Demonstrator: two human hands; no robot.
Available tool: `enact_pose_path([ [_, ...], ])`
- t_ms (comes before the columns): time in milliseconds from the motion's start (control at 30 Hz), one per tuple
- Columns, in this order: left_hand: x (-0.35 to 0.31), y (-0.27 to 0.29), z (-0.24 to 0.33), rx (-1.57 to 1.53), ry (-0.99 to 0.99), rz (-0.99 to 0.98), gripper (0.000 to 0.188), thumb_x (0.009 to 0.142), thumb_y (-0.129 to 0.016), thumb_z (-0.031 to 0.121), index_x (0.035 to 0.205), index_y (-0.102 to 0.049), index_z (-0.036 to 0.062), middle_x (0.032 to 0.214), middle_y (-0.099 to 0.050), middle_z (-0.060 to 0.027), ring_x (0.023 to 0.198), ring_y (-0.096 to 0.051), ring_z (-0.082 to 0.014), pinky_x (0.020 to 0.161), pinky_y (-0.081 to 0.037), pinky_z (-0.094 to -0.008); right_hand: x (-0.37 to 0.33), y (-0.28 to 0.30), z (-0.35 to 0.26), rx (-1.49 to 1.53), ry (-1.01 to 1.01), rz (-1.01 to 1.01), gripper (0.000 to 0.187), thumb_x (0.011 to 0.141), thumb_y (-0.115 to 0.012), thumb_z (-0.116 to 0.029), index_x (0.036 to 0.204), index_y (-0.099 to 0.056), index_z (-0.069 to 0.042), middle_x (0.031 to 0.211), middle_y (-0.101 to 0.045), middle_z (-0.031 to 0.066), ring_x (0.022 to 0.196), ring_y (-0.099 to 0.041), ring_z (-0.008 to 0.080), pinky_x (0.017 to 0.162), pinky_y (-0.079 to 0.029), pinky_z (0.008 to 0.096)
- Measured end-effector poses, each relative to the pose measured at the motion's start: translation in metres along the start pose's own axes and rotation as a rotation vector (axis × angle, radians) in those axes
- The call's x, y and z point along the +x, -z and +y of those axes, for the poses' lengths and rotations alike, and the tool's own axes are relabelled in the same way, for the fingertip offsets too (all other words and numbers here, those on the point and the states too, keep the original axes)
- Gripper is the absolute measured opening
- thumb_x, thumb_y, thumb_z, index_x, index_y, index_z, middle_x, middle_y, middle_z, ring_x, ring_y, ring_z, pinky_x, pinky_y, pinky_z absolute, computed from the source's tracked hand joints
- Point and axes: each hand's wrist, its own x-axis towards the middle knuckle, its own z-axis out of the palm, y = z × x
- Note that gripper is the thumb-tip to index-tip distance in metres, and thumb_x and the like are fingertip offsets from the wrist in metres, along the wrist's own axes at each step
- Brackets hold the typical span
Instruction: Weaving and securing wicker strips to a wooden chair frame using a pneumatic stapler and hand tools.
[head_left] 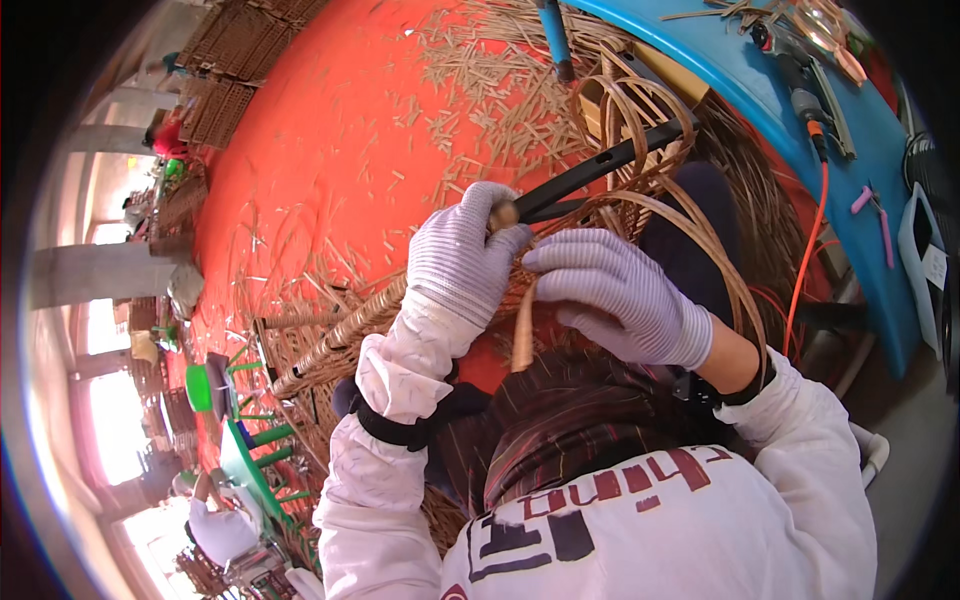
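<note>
My left hand (460, 250), in a striped knit glove, is closed around the end of a wicker frame (345, 335) wrapped in brown strands. A black flat bar (605, 162) with holes reaches up to the right from that grip, a light brown end showing by my thumb. My right hand (625, 300), in a matching glove, has its fingers curled in beside the left, closed on a flat rattan strip (524, 335) whose tail hangs below the fingertips. Long loops of rattan strand (715, 240) curve around behind my right hand. My palms hide the exact contact.
Cut rattan pieces (500, 100) litter the red floor (310, 150). At the right, a blue table (720, 60) bears a power tool (800, 95) with an orange hose (815, 230) and pink-handled snips (880, 220). A person (220, 530) sits at the lower left.
</note>
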Motion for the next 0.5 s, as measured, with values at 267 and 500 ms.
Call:
enact_pose_path([
  [267,0.000,0.000,0.002,0.073,-0.075,0.032,0.028,0.080,-0.072,0.014,0.104,-0.060,0.0068,0.082,-0.067,-0.0147,0.078,-0.067,-0.0316,0.070,-0.052,-0.0394,0.019,-0.002,0.018,0.261,-0.072,0.029,0.032,0.080,-0.069,-0.003,0.111,-0.062,-0.006,0.101,-0.063,0.0109,0.095,-0.062,0.0317,0.088,-0.050,0.0402],
  [500,-0.001,-0.001,0.002,0.120,-0.094,0.044,0.031,0.078,-0.075,0.015,0.103,-0.061,0.0056,0.081,-0.066,-0.0138,0.075,-0.066,-0.0308,0.068,-0.052,-0.0368,0.010,-0.009,0.024,0.380,-0.187,0.084,0.013,0.083,-0.070,-0.008,0.093,-0.066,-0.002,0.082,-0.065,0.0117,0.079,-0.065,0.0314,0.073,-0.052,0.0380],
])
